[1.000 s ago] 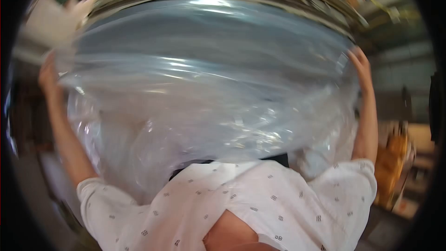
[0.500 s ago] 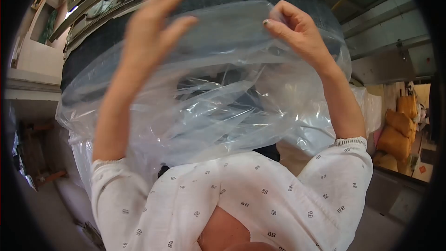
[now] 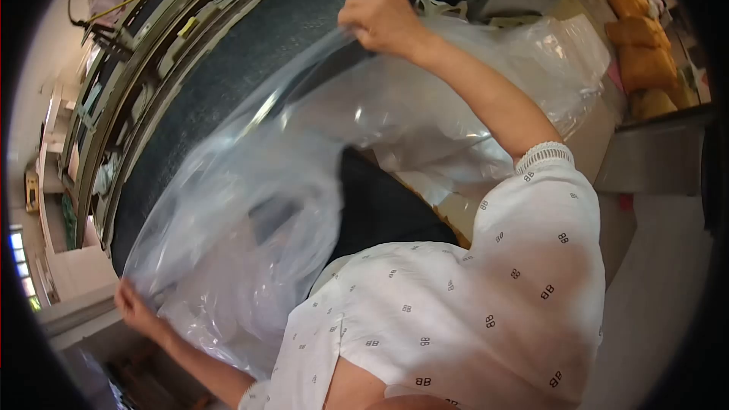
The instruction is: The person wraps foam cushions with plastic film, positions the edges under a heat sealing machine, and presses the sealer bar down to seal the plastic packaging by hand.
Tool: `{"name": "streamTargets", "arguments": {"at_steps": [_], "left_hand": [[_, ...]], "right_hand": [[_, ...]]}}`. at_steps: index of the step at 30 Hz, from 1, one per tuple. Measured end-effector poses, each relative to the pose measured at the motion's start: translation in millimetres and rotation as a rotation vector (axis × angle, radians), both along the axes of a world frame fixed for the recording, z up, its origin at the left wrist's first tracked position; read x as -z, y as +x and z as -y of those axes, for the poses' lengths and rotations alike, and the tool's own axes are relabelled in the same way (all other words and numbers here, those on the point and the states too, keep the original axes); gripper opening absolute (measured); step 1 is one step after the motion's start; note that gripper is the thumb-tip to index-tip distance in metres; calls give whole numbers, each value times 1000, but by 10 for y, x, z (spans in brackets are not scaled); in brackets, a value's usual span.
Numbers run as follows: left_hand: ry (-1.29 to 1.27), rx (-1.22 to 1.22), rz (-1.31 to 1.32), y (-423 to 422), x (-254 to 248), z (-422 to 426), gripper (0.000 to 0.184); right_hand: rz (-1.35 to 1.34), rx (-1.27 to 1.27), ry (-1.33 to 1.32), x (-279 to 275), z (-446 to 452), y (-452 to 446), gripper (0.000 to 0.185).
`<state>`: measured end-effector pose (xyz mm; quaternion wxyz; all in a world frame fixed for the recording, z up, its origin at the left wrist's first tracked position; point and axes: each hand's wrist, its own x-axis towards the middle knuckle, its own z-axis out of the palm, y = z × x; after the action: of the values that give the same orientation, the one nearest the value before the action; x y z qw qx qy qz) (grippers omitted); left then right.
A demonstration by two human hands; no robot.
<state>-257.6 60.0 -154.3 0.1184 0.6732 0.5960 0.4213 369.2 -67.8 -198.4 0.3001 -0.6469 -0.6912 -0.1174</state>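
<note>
A large sheet of clear plastic film (image 3: 235,205) hangs between my two hands, draped over the front of a dark cloth-like surface (image 3: 228,76) and down toward my lap. My left hand (image 3: 140,307), low at the left, is closed on the film's left edge. At the upper middle my right hand (image 3: 380,21) is closed on the film's top edge, above the dark surface. More of the crumpled film spreads to the right under my right forearm.
A metal rail frame (image 3: 140,68) runs along the far side of the dark surface. Orange-brown bundles (image 3: 644,53) lie at the upper right, near a grey metal ledge (image 3: 657,156). Shelves (image 3: 57,205) stand at the far left.
The view has turned to the right. My hands, spread wide and then closer together, are now apart again. My left hand, open half a second ago, has closed on the film.
</note>
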Motion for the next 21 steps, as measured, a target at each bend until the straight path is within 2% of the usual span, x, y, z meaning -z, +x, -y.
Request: {"name": "streamTargets", "arguments": {"at_steps": [1, 2, 3, 5, 7, 8, 9, 10, 12, 13, 14, 15, 17, 19, 20, 21], "left_hand": [[58, -78, 17, -240, -172, 118, 28], [88, -256, -119, -709, -271, 45, 30], [110, -315, -144, -1132, -378, 8, 30], [159, -457, -347, -1898, -563, -116, 34], [130, -475, -254, -2339, -508, -292, 37], [64, -528, -399, -2188, -521, -330, 40], [59, -524, -423, -2162, -446, -433, 40], [53, -498, -421, -2166, -319, -600, 40], [34, -442, -403, -2115, -9, -968, 40], [23, -420, -394, -2062, 141, -1164, 40], [8, -403, -386, -2083, 303, -1389, 40], [0, -387, -379, -1995, 429, -1539, 40], [-29, -363, -371, -1860, 634, -1807, 40], [-53, -353, -372, -1766, 805, -2019, 40], [-73, -342, -368, -1725, 893, -2107, 40], [-80, -338, -365, -1701, 952, -2167, 40]], "right_hand": [[-16, -39, -18, 64, 82, -52, 7], [-1, -133, -73, 171, 180, -151, 6], [15, -224, -128, 293, 325, -254, 6], [-20, -250, -391, 532, 697, -443, 5], [-100, -85, -668, 873, 1098, -356, 4], [-42, 9, -672, 1133, 1339, -185, 2], [20, 101, -675, 1334, 1608, 57, 2], [95, 245, -875, 1358, 1902, 263, 4], [386, 445, -1044, 1694, 2801, 790, 5], [343, 677, -1311, 1864, 3298, 1082, 6], [206, 888, -1728, 2119, 3898, 1565, 11], [288, 933, -1696, 1826, 4398, 1551, 16], [329, 981, -1681, 1375, 4791, 1698, 22], [339, 985, -1660, 947, 4734, 1990, 33], [358, 1226, -1107, 602, 4349, 1990, 36], [428, 1250, -767, 413, 3996, 2254, 36]]}}
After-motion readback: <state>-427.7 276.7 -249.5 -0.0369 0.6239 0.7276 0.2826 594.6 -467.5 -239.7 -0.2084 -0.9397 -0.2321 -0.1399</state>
